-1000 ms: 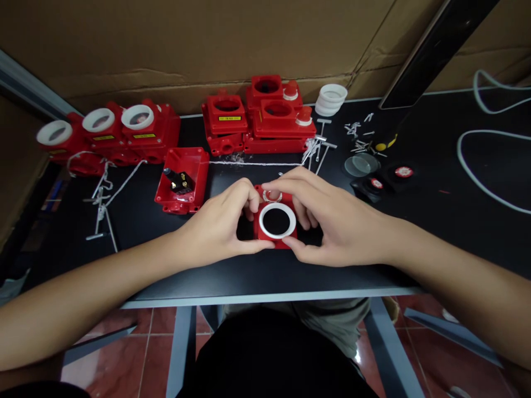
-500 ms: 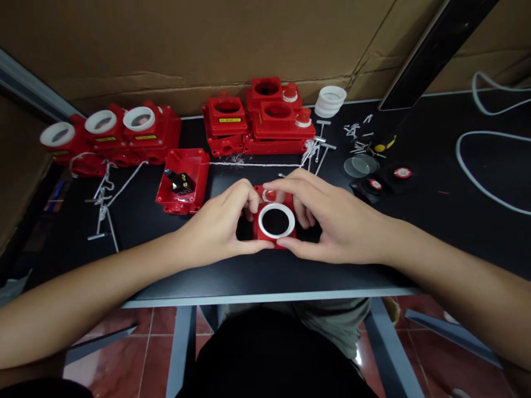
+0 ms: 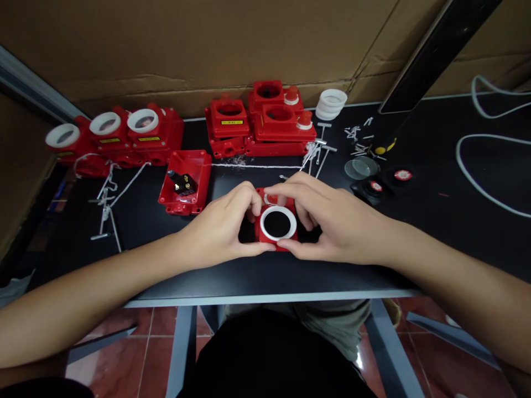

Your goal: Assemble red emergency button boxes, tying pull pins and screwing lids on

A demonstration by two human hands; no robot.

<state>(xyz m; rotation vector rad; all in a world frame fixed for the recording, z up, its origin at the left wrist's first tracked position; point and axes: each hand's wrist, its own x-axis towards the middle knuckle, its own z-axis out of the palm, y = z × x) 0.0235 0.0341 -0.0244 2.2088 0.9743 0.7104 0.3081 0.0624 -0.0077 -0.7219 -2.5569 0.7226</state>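
Note:
Near the front of the dark table lies a red plastic cover (image 3: 258, 235) with a white ring (image 3: 263, 228) around its dark round opening. My left hand (image 3: 230, 224) grips the cover from the left, thumb along the front edge and fingers curled at the side. From the right, my right hand (image 3: 317, 215) clasps it, its thumb at the ring's front rim and its index finger reaching over the small red cap at the back. The fingers partly hide the cap. An open red box (image 3: 203, 179) with a black switch part (image 3: 183, 184) inside stands left of my left hand.
Several red boxes with white rings (image 3: 143, 120) stand back left. More red boxes (image 3: 282, 130) are stacked at the back middle. Right of them are stacked white rings (image 3: 332, 102), T-handled tools (image 3: 323, 132), small screws (image 3: 360, 149), clear discs (image 3: 362, 167) and black parts (image 3: 373, 188). A white cable (image 3: 460, 160) curves far right.
The whole view has shifted slightly. Both hands keep nearly the same hold on the red cover and its white ring; nothing else has visibly moved.

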